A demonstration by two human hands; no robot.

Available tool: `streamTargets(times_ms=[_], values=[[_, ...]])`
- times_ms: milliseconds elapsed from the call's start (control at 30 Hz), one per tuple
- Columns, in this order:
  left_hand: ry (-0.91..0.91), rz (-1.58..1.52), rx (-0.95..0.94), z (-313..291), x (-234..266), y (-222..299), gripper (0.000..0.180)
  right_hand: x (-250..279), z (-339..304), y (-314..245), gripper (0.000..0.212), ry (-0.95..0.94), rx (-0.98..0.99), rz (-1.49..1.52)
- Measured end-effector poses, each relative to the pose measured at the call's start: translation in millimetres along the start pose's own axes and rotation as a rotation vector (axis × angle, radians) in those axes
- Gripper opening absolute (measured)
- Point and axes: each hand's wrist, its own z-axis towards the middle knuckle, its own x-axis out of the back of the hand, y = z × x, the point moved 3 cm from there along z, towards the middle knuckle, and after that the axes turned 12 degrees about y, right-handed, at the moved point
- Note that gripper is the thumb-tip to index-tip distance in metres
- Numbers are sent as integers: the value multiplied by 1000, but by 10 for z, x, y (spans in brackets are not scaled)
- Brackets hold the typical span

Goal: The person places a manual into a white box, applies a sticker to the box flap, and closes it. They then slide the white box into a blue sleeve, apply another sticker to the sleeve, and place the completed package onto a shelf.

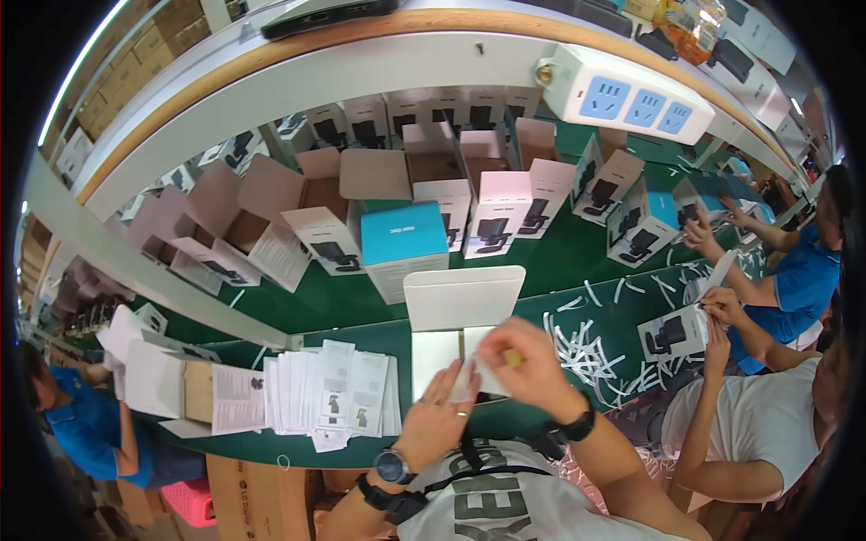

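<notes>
A white box (436, 359) stands in front of me at the near edge of the green table, its lid (465, 299) raised at the back. Over its near side, my left hand (437, 420) has its fingers closed at a small, pale white piece (465, 382). My right hand (527, 362) is curled beside it, fingers pinched at the same piece. What exactly the piece is cannot be made out. Something small and yellow (513, 358) shows at the right hand's fingers. The hands hide much of the box's inside.
Printed leaflets (336, 388) lie in a spread left of the box. White paper strips (582, 352) are scattered at right. Opened cartons and a blue-topped box (405, 231) line the back, under a shelf with a power strip (631, 97). Co-workers (749, 424) handle boxes on both sides.
</notes>
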Motion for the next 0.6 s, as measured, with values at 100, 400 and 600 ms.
streamTargets(times_ms=[100, 400, 600], values=[[107, -41, -61, 66, 211, -116, 53, 713, -90, 277, 26, -152, -61, -301], [54, -317, 73, 74, 551, -125, 53, 334, -76, 22, 39, -295, -441, 364], [110, -1088, 596, -83, 523, -324, 46, 350, -23, -282, 36, -438, 10, 70]])
